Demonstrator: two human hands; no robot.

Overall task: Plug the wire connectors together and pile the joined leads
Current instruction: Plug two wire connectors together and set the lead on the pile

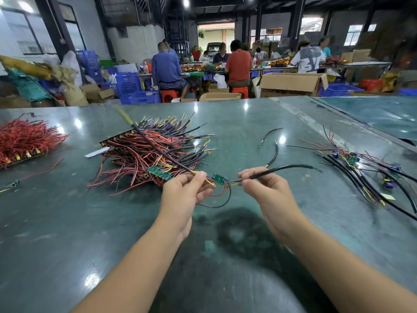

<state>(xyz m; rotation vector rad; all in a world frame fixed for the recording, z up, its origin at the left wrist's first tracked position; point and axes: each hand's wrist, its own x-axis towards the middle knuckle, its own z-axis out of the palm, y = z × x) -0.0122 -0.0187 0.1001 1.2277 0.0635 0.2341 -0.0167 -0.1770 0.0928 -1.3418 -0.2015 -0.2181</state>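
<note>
Dim warehouse (225, 14), glossy green table (67, 222)

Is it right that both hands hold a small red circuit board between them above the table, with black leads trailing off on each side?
Not quite: the small circuit board is green, not red, as the head view shows. The left hand and right hand do hold it between them above the table, black leads trailing off.

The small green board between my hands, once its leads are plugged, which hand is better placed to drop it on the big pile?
Probably the left hand: it pinches the wires beside the small green board, and the big pile lies just beyond it on the left. The right hand grips the black lead farther from it.
</note>
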